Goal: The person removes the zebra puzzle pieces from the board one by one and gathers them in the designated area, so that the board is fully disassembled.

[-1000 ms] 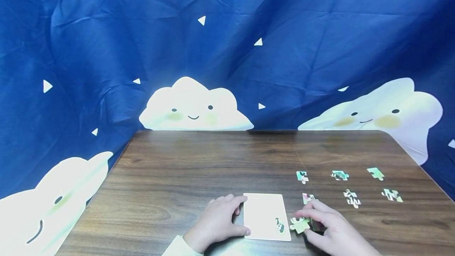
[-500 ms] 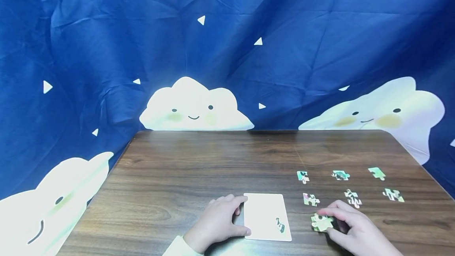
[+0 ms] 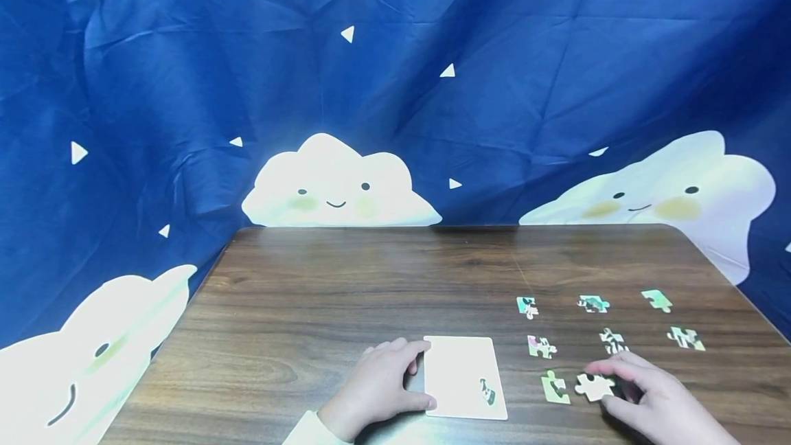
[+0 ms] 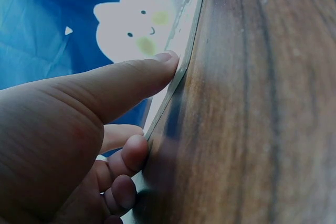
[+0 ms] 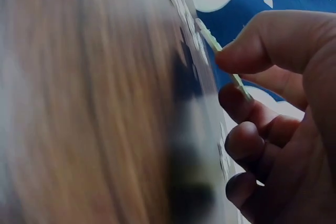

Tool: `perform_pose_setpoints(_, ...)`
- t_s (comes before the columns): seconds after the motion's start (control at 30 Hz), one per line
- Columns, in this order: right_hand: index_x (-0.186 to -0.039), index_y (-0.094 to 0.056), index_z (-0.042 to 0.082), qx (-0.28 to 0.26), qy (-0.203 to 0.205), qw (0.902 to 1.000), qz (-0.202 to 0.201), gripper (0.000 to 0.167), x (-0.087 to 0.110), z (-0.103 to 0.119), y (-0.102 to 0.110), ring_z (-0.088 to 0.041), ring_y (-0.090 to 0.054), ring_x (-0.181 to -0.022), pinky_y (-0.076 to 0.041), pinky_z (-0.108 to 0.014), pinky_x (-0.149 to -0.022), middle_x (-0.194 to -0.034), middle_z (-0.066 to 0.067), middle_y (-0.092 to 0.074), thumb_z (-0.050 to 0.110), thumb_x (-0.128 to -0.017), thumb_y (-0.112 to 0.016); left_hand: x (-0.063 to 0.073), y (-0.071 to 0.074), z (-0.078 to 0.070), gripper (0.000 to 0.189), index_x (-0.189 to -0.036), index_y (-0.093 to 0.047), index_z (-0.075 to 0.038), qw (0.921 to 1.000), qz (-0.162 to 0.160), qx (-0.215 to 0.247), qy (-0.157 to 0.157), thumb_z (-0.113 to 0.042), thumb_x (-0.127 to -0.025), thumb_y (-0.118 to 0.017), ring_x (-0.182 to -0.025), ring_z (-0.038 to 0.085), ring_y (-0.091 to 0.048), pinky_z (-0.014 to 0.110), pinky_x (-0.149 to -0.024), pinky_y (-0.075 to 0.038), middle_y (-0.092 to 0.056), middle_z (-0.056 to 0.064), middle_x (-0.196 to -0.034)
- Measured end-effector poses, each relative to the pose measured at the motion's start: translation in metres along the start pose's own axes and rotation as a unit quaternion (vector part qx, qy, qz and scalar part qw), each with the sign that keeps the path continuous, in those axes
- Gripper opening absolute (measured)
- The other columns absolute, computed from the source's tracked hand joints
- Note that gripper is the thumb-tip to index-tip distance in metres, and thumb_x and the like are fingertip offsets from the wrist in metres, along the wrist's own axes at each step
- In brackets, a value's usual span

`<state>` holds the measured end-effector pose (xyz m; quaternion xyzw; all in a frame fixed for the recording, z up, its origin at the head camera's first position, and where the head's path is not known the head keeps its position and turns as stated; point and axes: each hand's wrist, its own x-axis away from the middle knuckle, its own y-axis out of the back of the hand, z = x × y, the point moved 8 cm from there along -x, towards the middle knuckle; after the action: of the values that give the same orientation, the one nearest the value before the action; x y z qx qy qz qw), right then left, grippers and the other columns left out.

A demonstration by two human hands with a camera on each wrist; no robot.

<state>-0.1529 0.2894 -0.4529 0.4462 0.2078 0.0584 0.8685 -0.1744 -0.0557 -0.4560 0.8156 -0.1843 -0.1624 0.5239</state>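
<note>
My left hand (image 3: 386,380) is at the left edge of a white square board (image 3: 457,362), its thumb resting on the lower left and its index fingertip at the upper left corner. A small dark green and black picture shows at the board's lower right. To the right, my right hand (image 3: 649,390) pinches a whitish jigsaw puzzle piece (image 3: 596,387) between thumb and fingers, close over the table. In the right wrist view this puzzle piece (image 5: 210,36) appears edge-on, tilted. Left of that hand, a light green puzzle piece (image 3: 554,390) lies on the table.
Several more puzzle pieces lie in loose rows at the right: a teal one (image 3: 527,306), another teal one (image 3: 594,303), a green one (image 3: 657,300), a pinkish one (image 3: 541,347) and striped ones (image 3: 686,338). A blue cloud-print curtain (image 3: 395,88) hangs behind the wooden table (image 3: 346,280).
My right hand has moved right, away from the board. The light green puzzle piece has been left on the table, and a whitish one shows in the fingers. My left hand has stayed put.
</note>
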Motion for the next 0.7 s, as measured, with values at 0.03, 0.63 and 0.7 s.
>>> perform_pose_setpoints(0.03,-0.104,-0.073,0.017,0.005,-0.013,0.9999,0.003,0.036,0.001,-0.004,0.001,0.003,-0.043,-0.070,-0.035,-0.021,-0.058,-0.095,0.020,-0.055,0.007,-0.072,-0.085,0.000,0.000,0.000,0.077,-0.136,-0.061,-0.021,1.0000,0.001,0.001,0.000,-0.057,-0.071,-0.081,-0.076,0.000,-0.043,0.027,-0.076,-0.037,-0.044,-0.020,-0.085)
perform_pose_setpoints(0.63,-0.105,-0.074,0.009,0.052,-0.077,0.9946,0.047,0.031,0.011,-0.046,0.015,0.005,-0.041,-0.074,-0.038,-0.023,-0.060,-0.092,0.009,-0.056,0.012,-0.076,-0.084,0.000,-0.001,0.002,0.076,-0.135,-0.061,-0.022,1.0000,-0.003,0.004,0.000,-0.056,-0.070,-0.081,-0.076,0.000,-0.043,0.027,-0.076,-0.038,-0.044,-0.021,-0.085)
perform_pose_setpoints(0.7,-0.106,-0.074,0.007,0.059,-0.077,0.9943,0.045,0.032,0.012,-0.049,0.017,0.005,-0.041,-0.074,-0.036,-0.024,-0.060,-0.092,0.009,-0.055,0.011,-0.076,-0.084,0.000,-0.001,0.002,0.076,-0.135,-0.061,-0.022,1.0000,-0.003,0.003,0.000,-0.056,-0.070,-0.081,-0.076,0.000,-0.043,0.027,-0.076,-0.038,-0.044,-0.021,-0.084)
